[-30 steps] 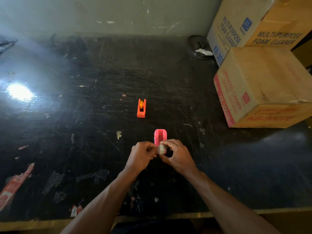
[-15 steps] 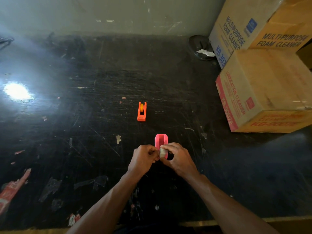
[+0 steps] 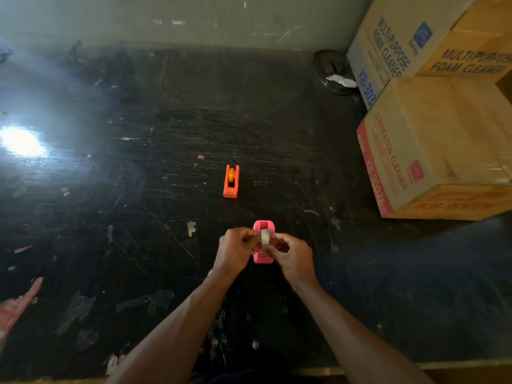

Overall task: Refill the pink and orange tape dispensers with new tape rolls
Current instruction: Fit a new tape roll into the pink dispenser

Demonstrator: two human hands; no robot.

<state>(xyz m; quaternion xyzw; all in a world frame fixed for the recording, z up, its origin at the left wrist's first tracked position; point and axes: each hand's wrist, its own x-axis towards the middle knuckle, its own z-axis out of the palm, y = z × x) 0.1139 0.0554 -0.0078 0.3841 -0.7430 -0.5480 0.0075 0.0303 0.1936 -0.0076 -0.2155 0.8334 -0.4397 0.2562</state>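
Both hands, left hand (image 3: 235, 249) and right hand (image 3: 292, 254), are closed on a small whitish tape roll (image 3: 265, 236), held upright over the pink plastic tape dispenser (image 3: 263, 257) on the scratched black desk (image 3: 138, 217). An orange plastic tape dispenser (image 3: 231, 181) is seen beyond the pink one, well apart.

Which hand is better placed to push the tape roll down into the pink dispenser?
Probably the right hand. Its fingertips pinch the tape roll directly over the pink tape dispenser. The left hand touches the roll's other side and seems better suited to steadying the dispenser.
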